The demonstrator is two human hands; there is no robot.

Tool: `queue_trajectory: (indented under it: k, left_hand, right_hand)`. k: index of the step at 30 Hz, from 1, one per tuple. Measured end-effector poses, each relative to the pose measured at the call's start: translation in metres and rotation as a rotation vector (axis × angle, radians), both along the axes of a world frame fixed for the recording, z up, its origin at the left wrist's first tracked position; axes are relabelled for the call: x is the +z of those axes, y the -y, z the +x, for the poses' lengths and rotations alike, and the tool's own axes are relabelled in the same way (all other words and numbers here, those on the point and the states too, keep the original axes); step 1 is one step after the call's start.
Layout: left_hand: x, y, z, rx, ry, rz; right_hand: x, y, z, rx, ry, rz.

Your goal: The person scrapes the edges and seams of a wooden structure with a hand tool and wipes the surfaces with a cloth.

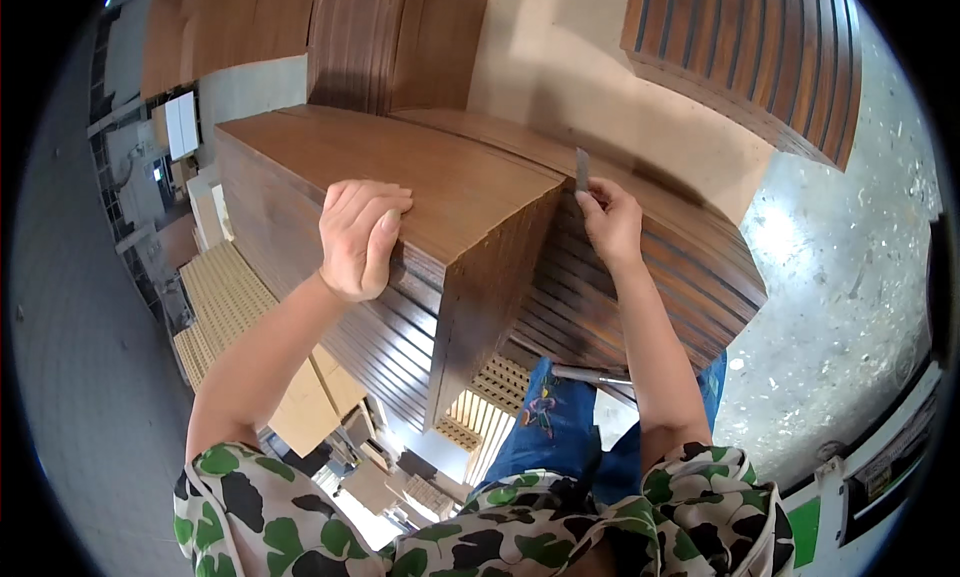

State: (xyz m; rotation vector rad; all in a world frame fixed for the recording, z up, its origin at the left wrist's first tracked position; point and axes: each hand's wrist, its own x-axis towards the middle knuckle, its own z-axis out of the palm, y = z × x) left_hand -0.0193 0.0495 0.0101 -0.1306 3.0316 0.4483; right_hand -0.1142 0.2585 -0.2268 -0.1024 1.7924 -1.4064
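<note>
A brown wooden box (400,177) with a dark-grooved front stands tilted before me. My left hand (362,239) is closed over its near top edge, fingers curled on the upper face and thumb by the corner. My right hand (608,217) pinches a thin, flat metal blade (582,169) that points upward; its lower end is hidden by the fingers. That blade is close to the box's right edge, above a second grooved wooden piece (640,287). Whether the blade touches the wood I cannot tell.
More brown wooden pieces (400,37) stand at the back. Another grooved piece (750,52) lies at the far right on a tan surface (560,37). A slim stick-like tool (590,375) is by my lap. Stacks of perforated tan panels (225,287) stand on the left.
</note>
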Motion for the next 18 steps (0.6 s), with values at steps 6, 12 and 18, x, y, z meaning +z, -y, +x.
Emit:
queue_trajectory:
  k: [6, 12, 18]
  left_hand:
    - [-0.003, 0.000, 0.002, 0.009, -0.016, -0.004]
    - [0.003, 0.006, 0.015, 0.035, -0.015, -0.016]
    - [0.004, 0.005, 0.009, 0.016, -0.022, -0.015]
  right_hand:
    - [-0.034, 0.022, 0.021, 0.112, -0.322, 0.066]
    - [0.168, 0.011, 0.030, 0.051, -0.627, -0.586]
    - [0.127, 0.020, 0.029, -0.189, -0.334, -0.272]
